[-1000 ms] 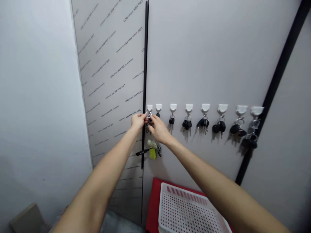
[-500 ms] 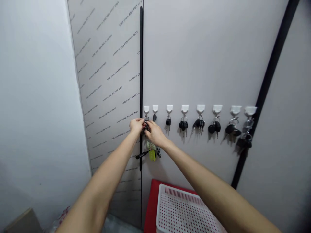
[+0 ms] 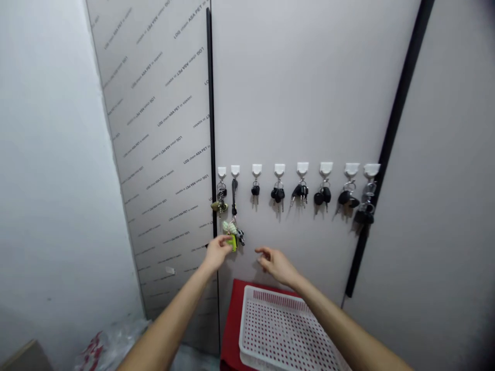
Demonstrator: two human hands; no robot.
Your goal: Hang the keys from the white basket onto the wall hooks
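Note:
My left hand [image 3: 218, 251] has its fingertips closed on the edge of a yellow-green tag [image 3: 233, 243]. That tag hangs at the bottom of a keychain with a black strap [image 3: 234, 197], a pale green bow [image 3: 229, 227] and a black-and-white charm [image 3: 241, 237]. The strap is on the second white hook [image 3: 235, 170] from the left. Beside it, on the leftmost hook [image 3: 221, 172], hangs a key bunch [image 3: 220, 203] with a brass-coloured piece. My right hand [image 3: 277, 264] is in the air to the right of the charms, fingers apart, holding nothing.
Several key bunches hang on white hooks to the right, such as this black-headed bunch [image 3: 277, 194]. Below stands a white perforated basket [image 3: 266, 294] on a red surface [image 3: 230, 330]. A black vertical strip [image 3: 211, 123] runs along the panel. Clear plastic wrapping [image 3: 124, 332] lies at lower left.
Both hands have left the leftmost key bunch, which now hangs from its hook. The left hand moved down to the yellow-green tag; the right moved down and right. The view has shifted slightly.

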